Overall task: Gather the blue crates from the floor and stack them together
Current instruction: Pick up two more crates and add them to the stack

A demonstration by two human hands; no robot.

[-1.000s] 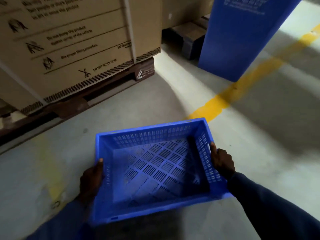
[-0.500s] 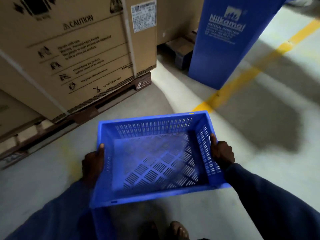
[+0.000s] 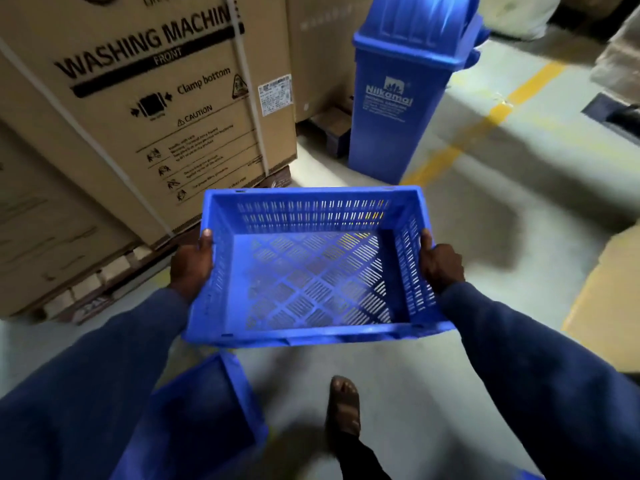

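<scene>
1. A person holds a blue crate (image 3: pixel 313 271) in the air in front of their body, above a grey concrete floor (image 3: pixel 433 393).
2. The crate is rectangular with slotted walls and a lattice base. Its open top faces up towards the camera, and its long axis runs left to right, between the two hands. The far wall tips slightly away from the person.
3. The left hand (image 3: pixel 190 265) grips the crate's left short wall, thumb hooked over the rim.
4. The right hand (image 3: pixel 441 265) grips the right short wall in the same way. Both arms wear dark blue sleeves.
5. Below the held crate, at lower left, part of a second blue crate (image 3: pixel 204 410) shows, partly hidden by the left sleeve.
6. One sandalled foot (image 3: pixel 343 407) stands on the floor beneath the crate.
7. Behind, at left, stands a large cardboard box (image 3: pixel 149 109) printed "WASHING MACHINE". A tall blue bin (image 3: pixel 398 98) stands to its right, beside a yellow floor line (image 3: pixel 485 123).
</scene>
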